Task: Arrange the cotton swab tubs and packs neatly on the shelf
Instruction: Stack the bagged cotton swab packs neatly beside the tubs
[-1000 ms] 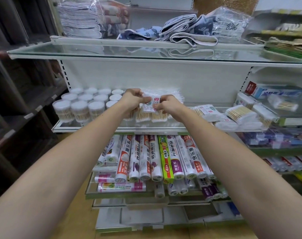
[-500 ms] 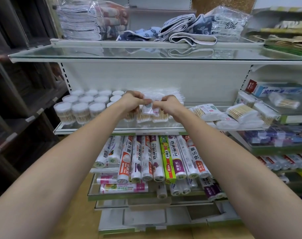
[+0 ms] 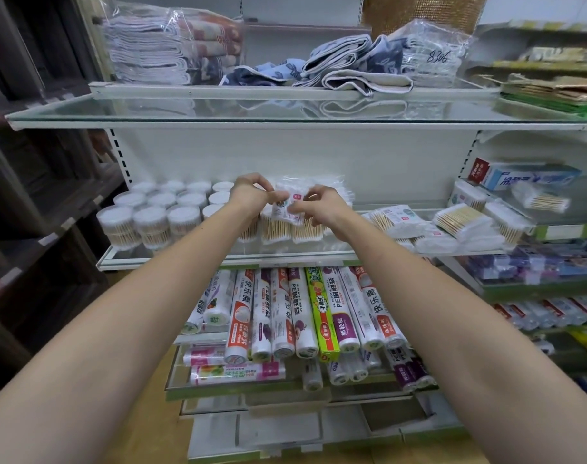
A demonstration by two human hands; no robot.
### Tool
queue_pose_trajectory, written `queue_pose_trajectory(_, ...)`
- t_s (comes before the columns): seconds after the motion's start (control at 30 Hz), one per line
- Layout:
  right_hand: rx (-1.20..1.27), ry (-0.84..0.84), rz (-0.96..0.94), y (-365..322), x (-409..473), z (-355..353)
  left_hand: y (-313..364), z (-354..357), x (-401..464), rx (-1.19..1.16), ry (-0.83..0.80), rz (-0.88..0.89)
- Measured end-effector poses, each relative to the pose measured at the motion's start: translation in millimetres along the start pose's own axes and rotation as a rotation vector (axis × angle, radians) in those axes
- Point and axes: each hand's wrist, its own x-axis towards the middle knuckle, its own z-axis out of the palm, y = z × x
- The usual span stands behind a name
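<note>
Head view: both hands meet at the middle of the shelf [image 3: 238,252], each pinching the same pack [image 3: 288,205] of swabs. The left hand [image 3: 251,195] has curled fingers on the pack's left upper edge; the right hand [image 3: 322,205] pinches its right side with thumb and forefingers. The pack is held up just in front of a standing row of packs [image 3: 278,229], whose wooden sticks show below it, so it sits between the hands and slightly above the row, label toward the camera. Its long axis looks roughly upright, tilted a little; the exact angle is hard to read through the clear wrap.

Tubs [image 3: 148,219] stand in a tidy block to the left, near the left forearm. Loose packs [image 3: 395,222] lie on their sides to the right, nearer the right hand and not yet lined up.

Judging by this, the coming move is to lower the held pack straight down and back into the row, keeping it upright to match its neighbours. Both hands are equally near; the right one seems better placed to fetch the loose packs afterwards.
</note>
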Motion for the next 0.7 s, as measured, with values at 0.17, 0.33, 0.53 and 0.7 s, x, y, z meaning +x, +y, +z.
queue_pose_trajectory(0.17, 0.154, 0.018, 0.004, 2.7, -1.1, -11.7, 5.0, 8.4, 4.4, 0.042, -0.045, 0.028)
queue_pose_trajectory(0.33, 0.209, 0.07, -0.027, 15.2, -7.5, -36.7, 12.8, 30.0, 0.6, -0.007, -0.117, 0.003)
queue_pose_trajectory(0.53, 0.205, 0.216, -0.052, 26.0, -10.3, -57.8, 15.2, 68.3, 1.8, 0.005, -0.272, 0.004)
queue_pose_trajectory(0.7, 0.08, 0.322, -0.023, 39.0, -10.6, -74.2, 16.3, 90.6, 2.8, -0.097, -0.194, -0.009)
